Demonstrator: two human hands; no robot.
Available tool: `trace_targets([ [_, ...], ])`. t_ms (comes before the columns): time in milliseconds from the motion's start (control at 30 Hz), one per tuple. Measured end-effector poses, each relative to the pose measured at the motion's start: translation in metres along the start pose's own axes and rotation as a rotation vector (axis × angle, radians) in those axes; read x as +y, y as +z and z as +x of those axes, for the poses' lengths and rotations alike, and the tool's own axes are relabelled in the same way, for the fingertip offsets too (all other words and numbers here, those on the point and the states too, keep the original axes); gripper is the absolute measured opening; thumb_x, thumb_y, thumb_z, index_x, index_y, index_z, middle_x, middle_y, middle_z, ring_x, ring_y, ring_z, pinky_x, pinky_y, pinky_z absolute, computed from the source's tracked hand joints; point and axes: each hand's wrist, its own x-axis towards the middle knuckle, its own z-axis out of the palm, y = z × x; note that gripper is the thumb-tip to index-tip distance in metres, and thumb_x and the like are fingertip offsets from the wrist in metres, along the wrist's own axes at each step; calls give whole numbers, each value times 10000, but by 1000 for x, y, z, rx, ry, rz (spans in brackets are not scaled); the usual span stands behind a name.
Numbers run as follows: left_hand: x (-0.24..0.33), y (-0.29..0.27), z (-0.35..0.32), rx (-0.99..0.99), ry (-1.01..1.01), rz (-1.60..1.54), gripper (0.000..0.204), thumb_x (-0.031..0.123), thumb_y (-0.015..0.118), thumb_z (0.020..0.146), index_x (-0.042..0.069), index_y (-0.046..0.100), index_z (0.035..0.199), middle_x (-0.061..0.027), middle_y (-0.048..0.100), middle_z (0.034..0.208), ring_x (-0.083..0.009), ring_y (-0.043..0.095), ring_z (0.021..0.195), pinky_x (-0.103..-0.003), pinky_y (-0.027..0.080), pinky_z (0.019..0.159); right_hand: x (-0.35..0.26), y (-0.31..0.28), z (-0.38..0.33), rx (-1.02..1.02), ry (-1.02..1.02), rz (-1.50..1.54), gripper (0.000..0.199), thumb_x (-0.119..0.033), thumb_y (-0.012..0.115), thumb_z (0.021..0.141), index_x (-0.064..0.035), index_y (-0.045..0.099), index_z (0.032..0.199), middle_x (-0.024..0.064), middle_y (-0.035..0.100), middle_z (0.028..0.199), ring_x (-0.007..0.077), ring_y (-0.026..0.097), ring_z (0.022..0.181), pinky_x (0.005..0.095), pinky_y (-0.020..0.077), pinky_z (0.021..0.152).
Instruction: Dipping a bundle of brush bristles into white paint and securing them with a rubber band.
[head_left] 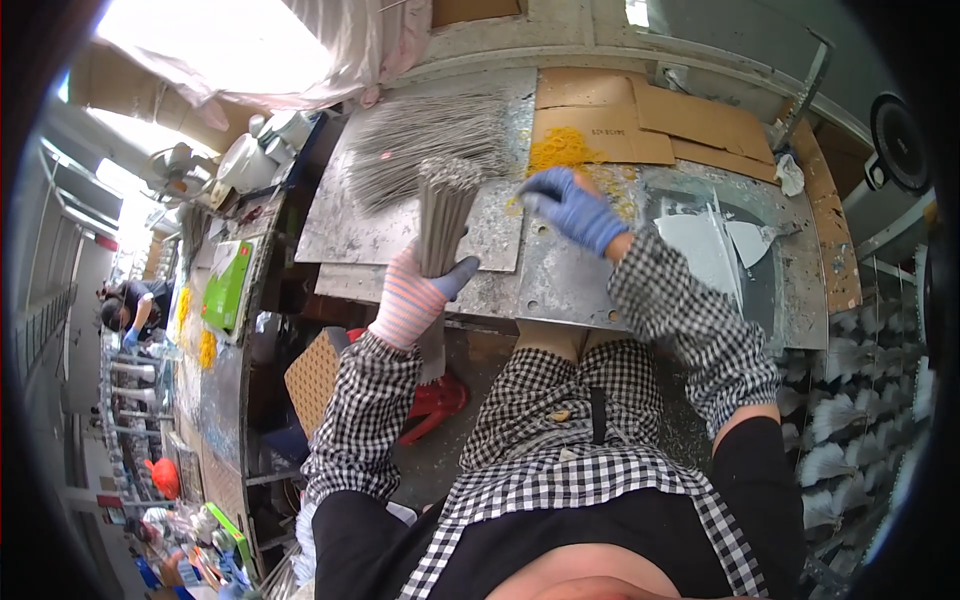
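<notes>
while the left hand point(415, 300) clenches the rod bundle point(443, 215) upright, right hand point(572, 208) fingers hang released.

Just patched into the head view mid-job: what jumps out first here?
The left hand, in a pink striped glove, grips an upright bundle of thin grey rods at the metal bench's near edge. The right hand, in a blue glove, reaches toward a heap of yellow rubber bands; loose grey rods fan out behind.

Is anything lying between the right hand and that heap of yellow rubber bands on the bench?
Nothing visible. The right hand hovers just beside the yellow rubber bands, with only bare metal bench between them. The left hand grips the bundle of grey sticks off to the side.
</notes>
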Motion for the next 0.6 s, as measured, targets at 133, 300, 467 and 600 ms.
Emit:
trace_targets([
  [133, -14, 8, 5, -6, -32, -116, 203, 126, 769, 870, 4, 688, 1011, 16, 618, 693, -40, 524, 556, -222, 413, 495, -50, 46, -38, -202, 91, 171, 237, -240, 643, 927, -48, 724, 1040, 114, 722, 937, 206, 674, 896, 319, 522, 836],
  [300, -47, -10, -1, 75, -45, -260, 113, 108, 741, 891, 19, 678, 917, 2, 643, 716, -45, 549, 567, -217, 430, 496, -67, 52, -59, -331, 109, 967, 261, -201, 544, 940, 25, 674, 956, 93, 640, 1010, 186, 578, 1037, 307, 422, 989],
  [467, -74, -12, -20, 26, 13, -251, 157, 111, 758, 864, 18, 674, 958, 6, 649, 747, -51, 579, 615, -213, 464, 527, -81, 63, -71, -598, 93, 880, 350, -147, 514, 938, 52, 669, 1180, 132, 694, 1070, 147, 647, 922, 335, 510, 904],
  [600, -53, -9, -43, -97, -118, -391, 171, 160, 764, 879, 41, 686, 973, 35, 632, 706, -33, 537, 571, -209, 433, 523, -88, 56, -82, -436, 299, 781, 393, -89, 561, 978, 11, 582, 1358, 110, 721, 1114, 132, 674, 917, 267, 555, 837],
])
